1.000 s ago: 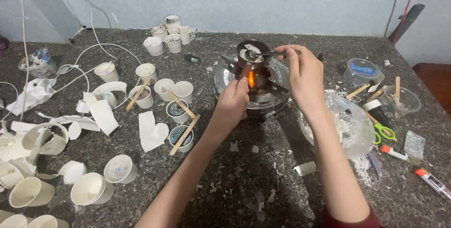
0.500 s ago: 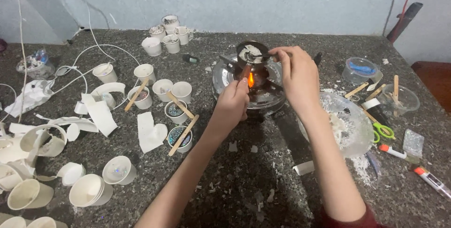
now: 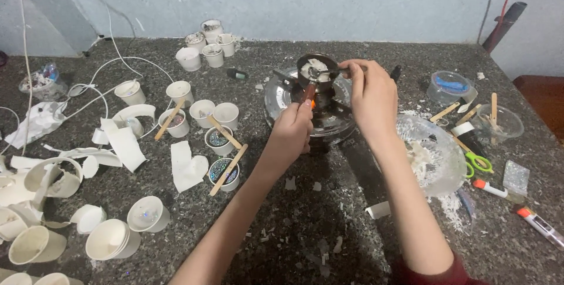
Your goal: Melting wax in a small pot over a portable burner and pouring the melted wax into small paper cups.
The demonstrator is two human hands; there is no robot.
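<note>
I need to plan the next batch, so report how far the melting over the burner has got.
Done: several paper cups already hold glitter with wooden sticks in them. In hand: the left hand holds the small pot by its handle over the flame, while the right hand works a spoon in it. Left: white solid pieces show in the pot, and more white flakes sit in the clear bowl.

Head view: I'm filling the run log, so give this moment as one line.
left hand: grips pot handle | right hand: holds spoon in small pot | flame: lit | burner: on stone counter
</note>
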